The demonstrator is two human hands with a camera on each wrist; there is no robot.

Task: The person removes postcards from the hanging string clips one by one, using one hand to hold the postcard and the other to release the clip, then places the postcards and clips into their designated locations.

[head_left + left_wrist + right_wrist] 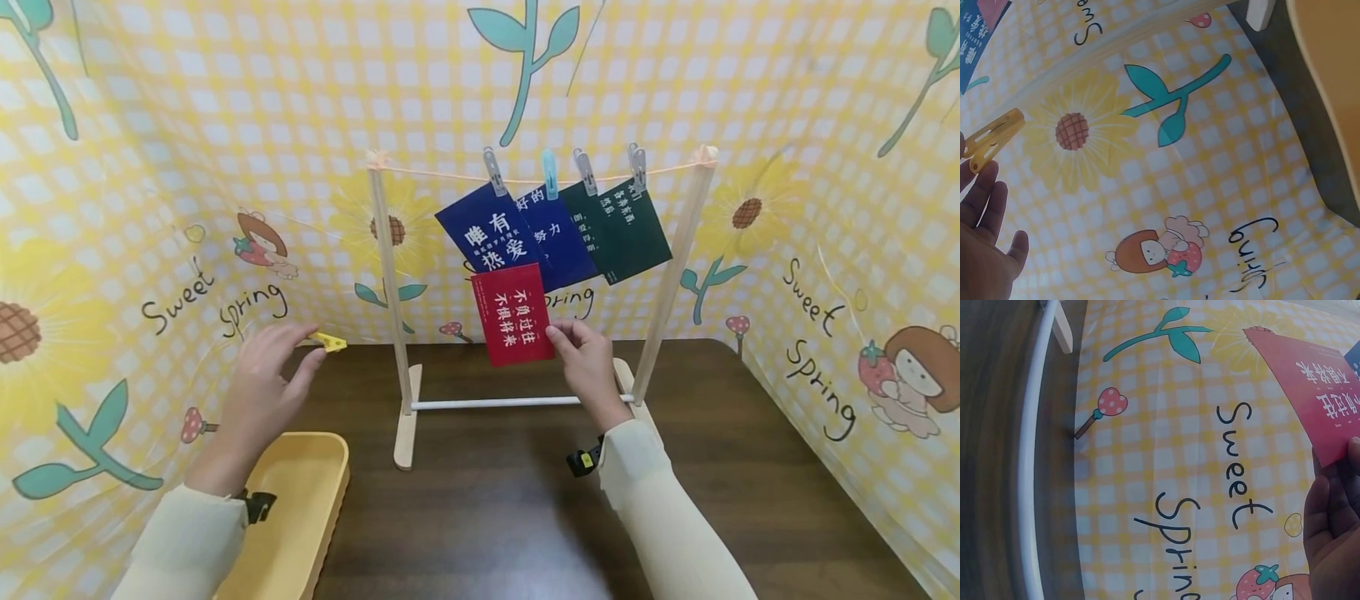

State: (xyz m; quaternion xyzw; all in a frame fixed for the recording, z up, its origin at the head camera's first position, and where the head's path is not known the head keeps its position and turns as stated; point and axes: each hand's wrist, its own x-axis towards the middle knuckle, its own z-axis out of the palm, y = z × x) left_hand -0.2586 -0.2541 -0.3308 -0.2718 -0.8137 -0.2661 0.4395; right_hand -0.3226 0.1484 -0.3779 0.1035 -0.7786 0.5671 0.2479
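Between thumb and fingers my left hand [266, 383] pinches a yellow clothespin [330, 342], above the far end of the yellow tray. The same clothespin [996, 139] shows at the fingertips in the left wrist view. My right hand [587, 367] pinches a red card [510, 315] with white lettering by its lower right edge. That card overlaps the hanging blue cards in the head view. Behind it, a pink string [442, 177] carries a blue card [480, 221], a second blue card [566, 250] and two dark green cards [637, 233], held by grey and light blue clothespins [550, 175].
A wooden frame [390, 283] with two posts and a white crossbar [495, 403] stands on the dark brown table [465, 517]. The yellow tray [339, 467] lies at the left front, under my left forearm. Yellow checked cloth [300, 108] encloses the back and sides.
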